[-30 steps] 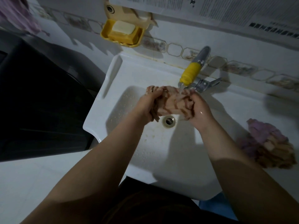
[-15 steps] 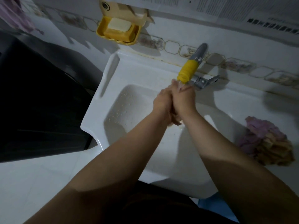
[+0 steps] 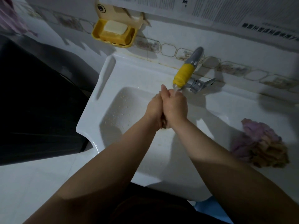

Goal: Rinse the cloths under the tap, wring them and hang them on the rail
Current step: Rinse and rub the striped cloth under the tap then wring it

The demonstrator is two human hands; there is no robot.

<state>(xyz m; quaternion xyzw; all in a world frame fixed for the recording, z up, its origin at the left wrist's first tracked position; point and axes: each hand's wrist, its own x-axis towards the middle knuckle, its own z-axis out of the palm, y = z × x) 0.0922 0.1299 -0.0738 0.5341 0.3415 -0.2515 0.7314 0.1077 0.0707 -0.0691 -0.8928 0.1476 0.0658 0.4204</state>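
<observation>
1. Sink (image 3: pixel 103 88): glossy white ceramic, smooth, water beads on basin wall.
2. Tap (image 3: pixel 196 54): matt grey metal, yellow rubbery sleeve (image 3: pixel 183 75).
3. Soap dish (image 3: pixel 95 32): glossy yellow plastic.
4. Cloths (image 3: pixel 260 143) at sink's right edge: crumpled soft fabric.
5. Newspaper (image 3: pixel 210 8): matt paper on wall.

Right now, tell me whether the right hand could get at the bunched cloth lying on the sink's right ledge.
Probably not yet: the right hand and left hand squeeze a cloth together. Otherwise, nothing blocks the bunched cloth.

Both forearms reach forward, left hand (image 3: pixel 154 107) and right hand (image 3: pixel 175 107) pressed together, fingers (image 3: pixel 164 90) clasped.
</observation>
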